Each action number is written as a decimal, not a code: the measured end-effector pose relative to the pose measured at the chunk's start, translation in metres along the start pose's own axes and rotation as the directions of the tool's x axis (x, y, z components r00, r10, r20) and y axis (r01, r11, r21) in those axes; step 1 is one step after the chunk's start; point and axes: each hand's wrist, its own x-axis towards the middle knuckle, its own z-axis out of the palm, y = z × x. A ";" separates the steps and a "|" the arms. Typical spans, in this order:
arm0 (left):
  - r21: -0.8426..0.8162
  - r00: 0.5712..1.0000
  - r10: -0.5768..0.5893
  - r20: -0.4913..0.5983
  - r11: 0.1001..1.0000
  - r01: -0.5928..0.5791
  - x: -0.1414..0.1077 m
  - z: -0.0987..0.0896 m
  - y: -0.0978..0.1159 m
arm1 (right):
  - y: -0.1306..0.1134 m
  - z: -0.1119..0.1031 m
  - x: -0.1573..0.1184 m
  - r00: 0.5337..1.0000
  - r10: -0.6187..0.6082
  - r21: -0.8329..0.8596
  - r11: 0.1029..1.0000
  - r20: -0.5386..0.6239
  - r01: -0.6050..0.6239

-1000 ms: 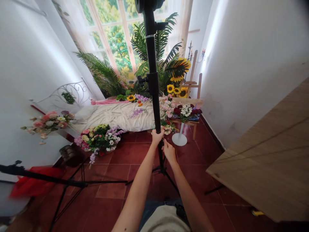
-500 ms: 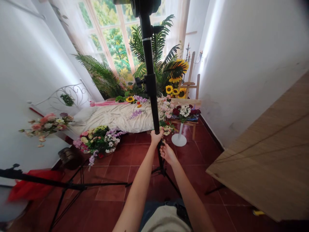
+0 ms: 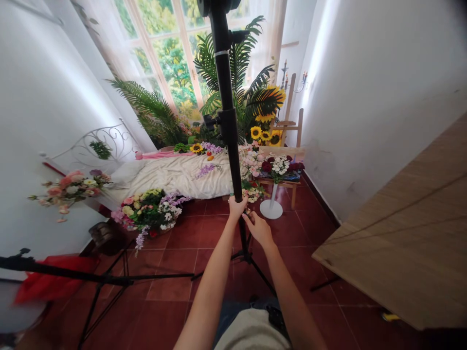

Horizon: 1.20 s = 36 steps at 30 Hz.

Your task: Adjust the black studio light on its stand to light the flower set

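Observation:
A tall black light stand [image 3: 233, 155] rises upright in front of me, its top running out of view. My left hand [image 3: 238, 208] is wrapped round its pole low down, just above the legs. Beside it on the right, my right hand [image 3: 255, 224] has its fingers closed at the pole's lower collar, pinching a small knob that the fingers mostly cover. Higher up, another black clamp knob [image 3: 210, 122] sticks out to the left. The stand's legs are spread on the floor below my hands.
Behind the stand lies a bed with a cream cover [image 3: 175, 176]. A flower arrangement [image 3: 146, 211] stands before it, and a white pedestal [image 3: 271, 209] with flowers is to the right. Another black stand [image 3: 105, 279] reaches in from the left. A wooden panel [image 3: 408, 233] leans in at right.
My right hand has turned, its back now more upward and its fingers nearer the pole. My left hand keeps its hold. The view has shifted slightly.

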 end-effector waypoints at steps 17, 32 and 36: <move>-0.050 0.999 -0.041 0.012 0.998 0.041 -0.002 -0.002 0.001 | 0.001 0.028 0.003 0.988 0.026 -0.278 0.958 -0.149 -0.067; 0.038 0.998 0.056 0.012 0.998 -0.056 -0.029 -0.019 -0.004 | 0.019 0.035 0.019 0.977 -0.139 -0.190 0.976 -0.159 0.108; 0.036 0.997 0.060 -0.041 0.998 -0.059 -0.066 -0.051 -0.019 | 0.017 0.044 0.021 0.967 -0.156 -0.126 0.983 -0.200 0.133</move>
